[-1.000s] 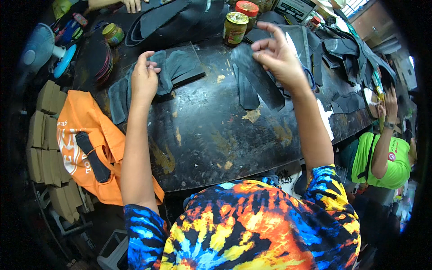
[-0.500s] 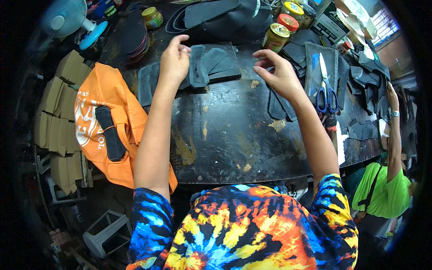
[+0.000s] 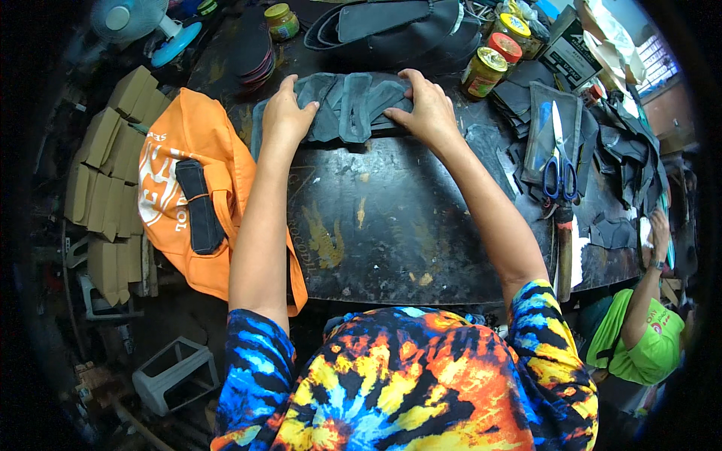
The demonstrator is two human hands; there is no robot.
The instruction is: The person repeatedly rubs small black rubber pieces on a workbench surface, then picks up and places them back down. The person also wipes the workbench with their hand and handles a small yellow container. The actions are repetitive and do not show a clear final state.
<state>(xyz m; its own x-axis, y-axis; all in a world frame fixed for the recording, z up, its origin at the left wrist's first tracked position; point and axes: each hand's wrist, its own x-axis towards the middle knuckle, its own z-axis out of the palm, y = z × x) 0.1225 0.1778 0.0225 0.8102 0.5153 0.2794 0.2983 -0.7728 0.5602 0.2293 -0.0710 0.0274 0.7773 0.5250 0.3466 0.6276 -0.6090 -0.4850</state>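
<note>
Several flat dark grey pieces (image 3: 353,109), like cut leather or fabric strips, lie in a loose, overlapping pile at the far middle of the table. My left hand (image 3: 289,114) has its thumb and fingers around the pile's left part. At the right end, my right hand (image 3: 429,111) grips the strips between thumb and fingers. Some fingertips are hidden behind the pile.
An orange bag (image 3: 199,143) with a dark strap bundle (image 3: 199,207) hangs over the left edge. Blue-handled scissors (image 3: 559,169) lie right, below several jars (image 3: 483,73). Black bags (image 3: 391,34) stand behind. A co-worker in a green shirt (image 3: 639,338) is at right.
My right hand has moved left and come onto the right end of the strips. My left hand has lowered onto their left part. The view has shifted a little.
</note>
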